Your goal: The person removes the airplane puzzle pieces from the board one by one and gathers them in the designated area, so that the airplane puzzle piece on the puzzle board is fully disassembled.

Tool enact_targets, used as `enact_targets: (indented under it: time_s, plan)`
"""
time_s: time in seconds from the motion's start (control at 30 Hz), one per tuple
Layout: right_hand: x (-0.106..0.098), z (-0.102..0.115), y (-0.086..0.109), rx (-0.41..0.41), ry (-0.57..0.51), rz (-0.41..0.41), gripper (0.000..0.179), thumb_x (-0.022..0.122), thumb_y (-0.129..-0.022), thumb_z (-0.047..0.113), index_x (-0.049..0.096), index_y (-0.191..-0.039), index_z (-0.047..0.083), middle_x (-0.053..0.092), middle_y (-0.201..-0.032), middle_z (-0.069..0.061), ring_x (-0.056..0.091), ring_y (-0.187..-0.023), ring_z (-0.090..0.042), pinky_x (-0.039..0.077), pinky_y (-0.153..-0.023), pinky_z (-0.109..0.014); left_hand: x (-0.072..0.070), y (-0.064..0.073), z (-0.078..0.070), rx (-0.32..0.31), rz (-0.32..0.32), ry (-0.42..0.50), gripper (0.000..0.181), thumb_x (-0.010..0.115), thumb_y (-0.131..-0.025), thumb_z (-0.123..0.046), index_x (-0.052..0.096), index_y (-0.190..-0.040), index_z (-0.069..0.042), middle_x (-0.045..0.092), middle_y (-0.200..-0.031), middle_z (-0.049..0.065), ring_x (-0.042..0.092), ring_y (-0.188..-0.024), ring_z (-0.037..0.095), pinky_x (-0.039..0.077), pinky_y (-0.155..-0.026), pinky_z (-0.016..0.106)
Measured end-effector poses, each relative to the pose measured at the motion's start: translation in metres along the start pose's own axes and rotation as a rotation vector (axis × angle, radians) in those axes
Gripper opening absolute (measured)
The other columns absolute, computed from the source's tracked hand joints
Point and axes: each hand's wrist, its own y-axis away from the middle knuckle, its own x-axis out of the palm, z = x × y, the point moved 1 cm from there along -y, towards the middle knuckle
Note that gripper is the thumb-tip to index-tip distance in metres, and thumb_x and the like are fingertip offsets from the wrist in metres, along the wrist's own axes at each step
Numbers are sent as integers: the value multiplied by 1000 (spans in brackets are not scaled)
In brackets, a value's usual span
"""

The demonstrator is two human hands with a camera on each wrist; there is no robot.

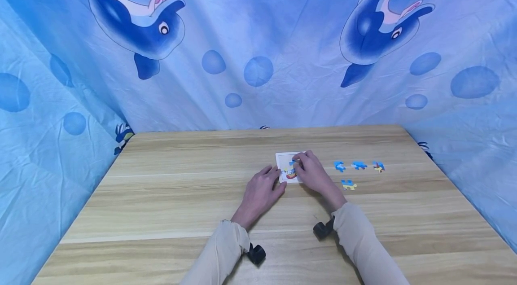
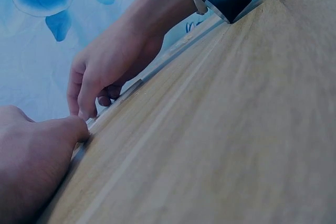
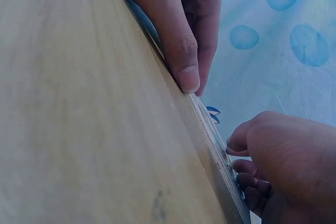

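A white-bordered puzzle board [image 1: 284,155] lies flat on the wooden table, part of a coloured picture filled in on it. My left hand [image 1: 262,190] holds the board at its near left corner, the thumb along the near edge and the fingers by the left side. Over the board, my right hand [image 1: 313,173] has its fingers curled and pinches a small blue puzzle piece [image 1: 291,162] against the surface; the fingers partly hide it. In the right wrist view, the left thumb [image 3: 188,77] presses the board's edge [image 3: 212,145], with the right hand [image 3: 294,161] low beside it.
Right of the board, loose puzzle pieces lie apart: three in a row, a blue one [image 1: 339,166], another blue one [image 1: 359,165] and a multicoloured one [image 1: 378,166], with a blue and yellow piece [image 1: 348,185] nearer. A blue dolphin-print curtain [image 1: 258,105] stands behind the table [image 1: 169,195].
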Motion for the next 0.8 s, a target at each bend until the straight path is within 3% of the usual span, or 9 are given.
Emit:
enact_targets:
  time_s: [0.47, 0.8]
  plan:
    - [1, 4, -2, 56, 15, 37, 22, 56, -93, 10, 60, -113, 1, 52, -92, -9, 50, -80, -22, 45, -72, -37, 0, 1, 1, -1, -4, 6, 38, 61, -90, -35, 69, -116, -10, 66, -122, 10, 59, -117, 27, 52, -92, 40]
    - [3, 6, -5, 74, 37, 50, 20, 51, -95, 8, 58, -113, 1, 57, -97, -12, 53, -91, -27, 47, -80, -41, 0, 0, 0, -2, 13, 11, 38, 60, -91, -35, 68, -118, -9, 65, -123, 11, 58, -119, 27, 50, -95, 39]
